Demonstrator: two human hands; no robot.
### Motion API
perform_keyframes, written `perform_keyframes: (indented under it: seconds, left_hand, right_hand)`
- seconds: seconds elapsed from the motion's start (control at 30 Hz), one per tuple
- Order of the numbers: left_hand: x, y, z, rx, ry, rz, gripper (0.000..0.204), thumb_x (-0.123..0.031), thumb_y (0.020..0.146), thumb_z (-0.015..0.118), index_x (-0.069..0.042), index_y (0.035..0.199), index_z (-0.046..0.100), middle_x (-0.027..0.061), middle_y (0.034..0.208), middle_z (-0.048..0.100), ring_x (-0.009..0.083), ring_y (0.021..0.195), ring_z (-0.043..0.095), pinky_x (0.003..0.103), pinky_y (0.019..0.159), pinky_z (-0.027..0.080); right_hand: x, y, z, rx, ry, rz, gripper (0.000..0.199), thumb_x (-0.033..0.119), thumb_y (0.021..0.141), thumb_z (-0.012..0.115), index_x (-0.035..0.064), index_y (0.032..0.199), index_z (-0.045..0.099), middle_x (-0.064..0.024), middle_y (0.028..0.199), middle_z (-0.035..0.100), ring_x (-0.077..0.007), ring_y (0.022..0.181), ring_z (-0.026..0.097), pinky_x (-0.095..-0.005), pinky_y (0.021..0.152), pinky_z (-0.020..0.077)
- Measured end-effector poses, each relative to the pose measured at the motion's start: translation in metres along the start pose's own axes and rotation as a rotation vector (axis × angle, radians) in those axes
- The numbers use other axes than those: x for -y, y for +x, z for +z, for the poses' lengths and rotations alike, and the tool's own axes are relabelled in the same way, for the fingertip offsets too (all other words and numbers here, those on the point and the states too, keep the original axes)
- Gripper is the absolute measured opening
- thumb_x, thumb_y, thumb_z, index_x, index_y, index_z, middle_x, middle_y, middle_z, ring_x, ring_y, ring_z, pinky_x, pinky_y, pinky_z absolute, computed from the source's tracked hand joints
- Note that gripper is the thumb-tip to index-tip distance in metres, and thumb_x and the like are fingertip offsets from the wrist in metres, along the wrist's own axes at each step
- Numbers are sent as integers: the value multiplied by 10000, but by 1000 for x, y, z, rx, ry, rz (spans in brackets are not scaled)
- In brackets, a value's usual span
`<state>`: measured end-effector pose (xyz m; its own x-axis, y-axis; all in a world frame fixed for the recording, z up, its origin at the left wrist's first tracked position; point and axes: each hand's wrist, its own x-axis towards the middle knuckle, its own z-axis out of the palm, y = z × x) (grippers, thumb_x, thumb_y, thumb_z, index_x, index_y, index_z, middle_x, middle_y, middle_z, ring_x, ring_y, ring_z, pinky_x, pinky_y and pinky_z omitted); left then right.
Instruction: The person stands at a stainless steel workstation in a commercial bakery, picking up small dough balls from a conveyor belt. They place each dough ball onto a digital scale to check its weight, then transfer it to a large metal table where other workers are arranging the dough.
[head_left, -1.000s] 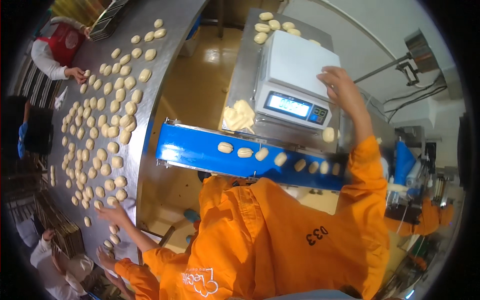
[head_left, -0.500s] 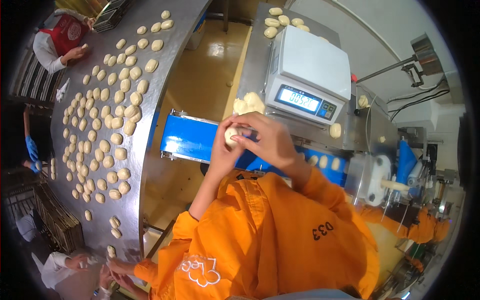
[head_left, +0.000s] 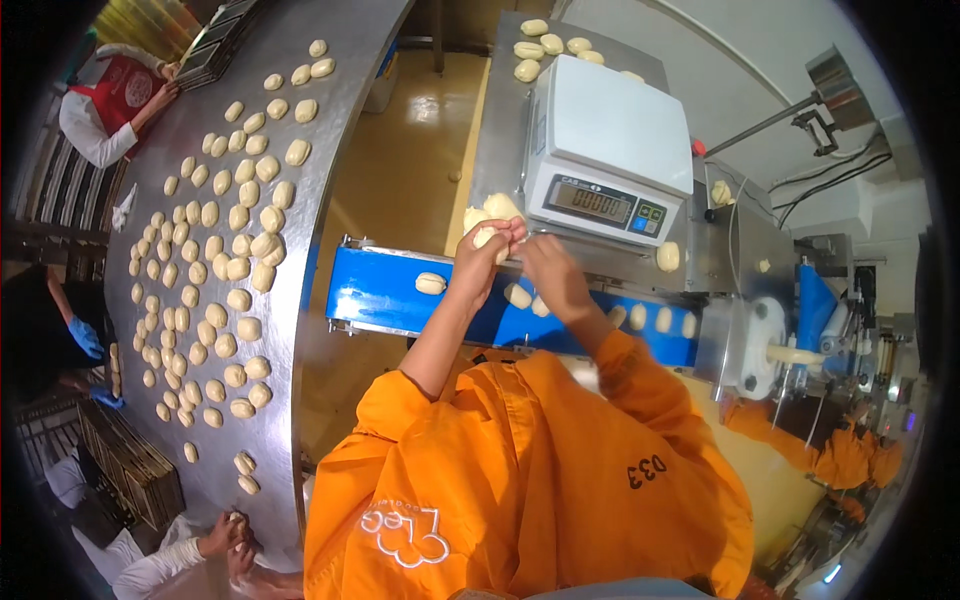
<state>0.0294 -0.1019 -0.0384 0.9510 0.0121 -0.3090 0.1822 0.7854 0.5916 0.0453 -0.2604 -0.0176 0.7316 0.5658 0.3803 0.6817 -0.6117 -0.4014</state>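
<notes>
My left hand (head_left: 484, 258) is closed around a pale dough piece (head_left: 484, 237), which shows between its fingers. Close on its right is my right hand (head_left: 556, 277), fingers curled and pressed together; whatever they may pinch is hidden. Both hands are above the far edge of a blue conveyor belt (head_left: 375, 285). Just past the left hand, a lump of dough (head_left: 499, 207) lies on the steel table beside a white digital scale (head_left: 612, 135). One dough ball (head_left: 431, 283) rests on the belt left of my hands, and others (head_left: 518, 295) lie under and right of them.
A long steel table (head_left: 325, 130) on the left carries many dough balls. Co-workers stand along it, one in a red apron (head_left: 127, 92). Stacked trays (head_left: 125, 450) are at its lower left. A machine with a white fitting (head_left: 763, 345) stands at the belt's right end.
My hands have drawn slightly apart, the right one moving off to the right. Dough balls have shifted left along the belt. The scale's display has gone from lit to dim.
</notes>
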Motion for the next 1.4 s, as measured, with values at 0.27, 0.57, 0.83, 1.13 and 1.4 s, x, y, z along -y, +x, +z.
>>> perform_keyframes:
  seconds: [0.27, 0.57, 0.83, 1.13, 1.4]
  left_hand:
    - [-20, -8, -11, 107, -212, -174, 461, -67, 901, 535, 48, 1339, 449, 220, 1407, 491, 353, 1310, 498, 419, 1080, 458]
    - [-70, -76, -15, 411, -402, 39, 719, -110, 802, 621, 29, 1455, 354, 205, 1486, 382, 334, 1396, 371, 428, 1093, 426]
    - [-117, -215, -167, -691, -6, 283, 266, -85, 886, 656, -30, 1141, 601, 45, 916, 603, 134, 798, 597, 287, 704, 540]
    - [-183, -349, -232, -1897, 1947, 108, 637, -231, 831, 760, 20, 1345, 478, 203, 1351, 520, 346, 1274, 475, 444, 1063, 388]
    - [-110, -106, -190, -108, 1925, 521, 554, -14, 771, 664, -132, 1302, 555, 95, 1399, 505, 318, 1296, 480, 467, 1078, 387]
  right_hand:
    - [-18, -34, -80, 765, 795, 431, 232, 58, 917, 614, 33, 1135, 692, -77, 1050, 665, -141, 958, 630, -278, 823, 500]
    - [110, 56, -50, 180, 728, 241, 209, 54, 864, 663, 17, 1070, 655, -104, 990, 631, -207, 905, 629, -307, 791, 498]
    - [127, 75, 31, 439, 623, 96, 293, 79, 808, 721, 60, 1042, 546, -119, 1014, 575, -307, 1052, 568, -420, 895, 470]
    - [58, -3, 193, 478, 217, -5, 439, 100, 788, 719, 79, 1213, 611, -161, 1186, 589, -354, 1094, 576, -416, 957, 470]
    - [87, 101, -52, -331, 251, 271, 386, 137, 817, 727, 54, 1185, 644, -148, 1111, 663, -273, 959, 662, -340, 864, 522]
